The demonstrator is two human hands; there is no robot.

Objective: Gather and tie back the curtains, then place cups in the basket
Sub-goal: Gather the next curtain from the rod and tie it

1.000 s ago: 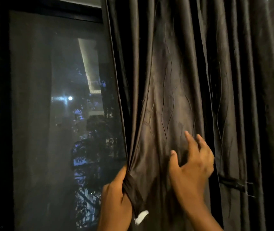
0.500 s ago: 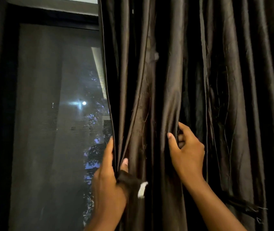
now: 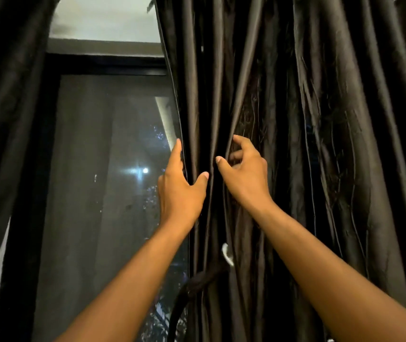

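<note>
Dark-framed window [image 3: 113,70] with night outside, a bright light [image 3: 144,171] beyond the glass, pale ceiling [image 3: 105,23] above.

Curtain [image 3: 295,144] hung right of window [image 3: 113,193], second curtain [image 3: 7,119] at far left. Left hand [image 3: 181,191] at curtain's window-side edge, fingers behind edge, thumb before folds. Right hand [image 3: 245,174] just right of left hand, on folds. Tie-back strap [image 3: 197,283] below both hands, between forearms.
</note>
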